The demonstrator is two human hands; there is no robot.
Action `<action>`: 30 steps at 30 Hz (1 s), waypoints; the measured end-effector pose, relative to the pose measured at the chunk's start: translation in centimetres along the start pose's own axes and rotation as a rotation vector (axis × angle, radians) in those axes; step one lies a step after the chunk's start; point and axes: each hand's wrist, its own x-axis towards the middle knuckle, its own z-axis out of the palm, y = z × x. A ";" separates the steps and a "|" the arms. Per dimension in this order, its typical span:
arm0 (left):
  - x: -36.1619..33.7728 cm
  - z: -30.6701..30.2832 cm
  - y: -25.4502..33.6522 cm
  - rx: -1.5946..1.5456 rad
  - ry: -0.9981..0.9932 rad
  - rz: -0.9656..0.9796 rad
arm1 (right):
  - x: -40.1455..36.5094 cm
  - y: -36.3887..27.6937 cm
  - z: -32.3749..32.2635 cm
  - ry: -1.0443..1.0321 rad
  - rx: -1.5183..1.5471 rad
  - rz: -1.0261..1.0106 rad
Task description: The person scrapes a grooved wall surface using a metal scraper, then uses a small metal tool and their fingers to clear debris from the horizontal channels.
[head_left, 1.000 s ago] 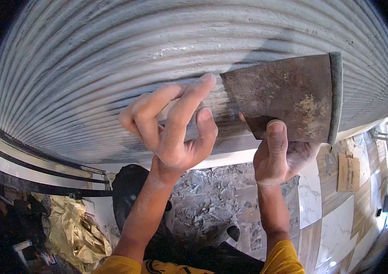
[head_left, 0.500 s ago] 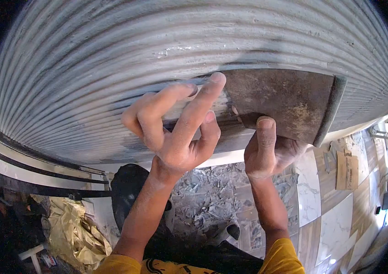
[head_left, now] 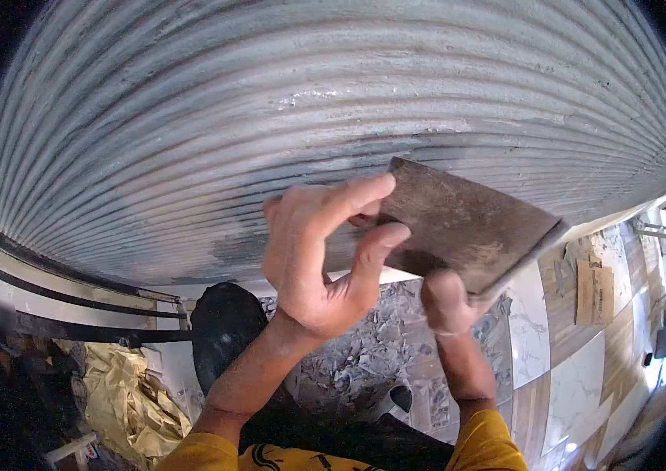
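A flat brown putty blade [head_left: 466, 220] with a darker lip along its right edge is tilted in front of the ribbed grey wall [head_left: 333, 78]. My right hand [head_left: 449, 302], somewhat blurred, grips its lower edge with the thumb on the near face; the other fingers are hidden behind it. At the blade's left edge is my left hand [head_left: 313, 259], its fingers curled, with index fingertip and thumb tip against the metal. Wet-looking darker patches mark the ribs behind my left hand.
Grey scraps and dust [head_left: 356, 337] litter the floor below. A dark-clad knee [head_left: 227, 330] is beneath my left arm. Crumpled gold-brown paper [head_left: 125, 392] lies at lower left, under black rails [head_left: 74, 302]. A flattened cardboard piece [head_left: 594, 292] rests on the tiles at right.
The putty blade has come down, away from the wall, and tilted with its right side lower. My left hand has moved right and curled its fingers at the blade's left edge.
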 end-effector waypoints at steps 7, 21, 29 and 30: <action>1.1 -0.6 -0.3 0.230 -0.228 0.185 | 2.0 -3.5 -0.3 -0.083 -0.361 -0.035; 0.6 0.6 0.6 0.534 -0.277 0.212 | 5.2 -6.5 -0.9 0.122 -0.377 -0.137; 0.6 0.8 0.9 0.596 -0.267 0.184 | 6.8 -9.3 -0.5 0.096 -0.607 -0.261; 0.7 0.7 0.8 0.586 -0.274 0.196 | 7.1 -9.4 -0.3 0.099 -0.574 -0.295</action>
